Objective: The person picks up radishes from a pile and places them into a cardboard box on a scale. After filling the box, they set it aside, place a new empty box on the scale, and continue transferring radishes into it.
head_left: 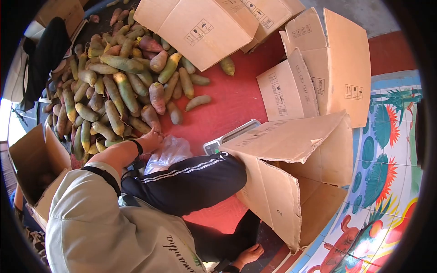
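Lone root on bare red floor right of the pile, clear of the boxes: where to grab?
Grip the loose root at mid-length, across its narrow width, from above: it lies flat with bare red floor along both long sides.

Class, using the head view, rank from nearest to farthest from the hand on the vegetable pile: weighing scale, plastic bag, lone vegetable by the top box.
1. plastic bag, beside the left hand
2. weighing scale, further right
3. lone vegetable, far, under the top box
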Available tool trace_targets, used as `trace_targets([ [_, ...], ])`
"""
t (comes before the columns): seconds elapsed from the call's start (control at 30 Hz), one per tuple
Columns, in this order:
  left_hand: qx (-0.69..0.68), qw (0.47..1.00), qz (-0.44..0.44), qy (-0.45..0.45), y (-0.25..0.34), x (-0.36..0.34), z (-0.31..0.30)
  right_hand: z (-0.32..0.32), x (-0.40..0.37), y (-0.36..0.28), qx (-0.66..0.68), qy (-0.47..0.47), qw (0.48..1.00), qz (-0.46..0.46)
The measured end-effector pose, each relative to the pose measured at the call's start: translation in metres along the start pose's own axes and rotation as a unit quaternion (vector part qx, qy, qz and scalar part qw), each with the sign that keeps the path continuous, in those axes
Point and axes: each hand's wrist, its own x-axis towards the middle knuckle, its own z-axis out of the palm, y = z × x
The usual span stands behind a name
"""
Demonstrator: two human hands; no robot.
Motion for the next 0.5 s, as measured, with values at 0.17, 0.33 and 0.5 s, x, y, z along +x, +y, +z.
trace_targets([
  [0.17, -0.089, 0.974, -0.201, 0.047, -0.017, -0.017, -0.013, -0.005, 0.002, -0.008, -0.01, 0.013, 1.0, -0.018],
  [0.33, -0.335, 0.865, -0.359, 0.101, -0.036, -0.038, -0.017, -0.006, 0.001, -0.009, -0.009, 0.014, 1.0, -0.013],
  [0.5, -0.401, 0.802, -0.41, 0.168, -0.049, -0.062, -0.025, -0.005, 0.001, -0.009, 0.017, 0.026, 1.0, -0.002],
])
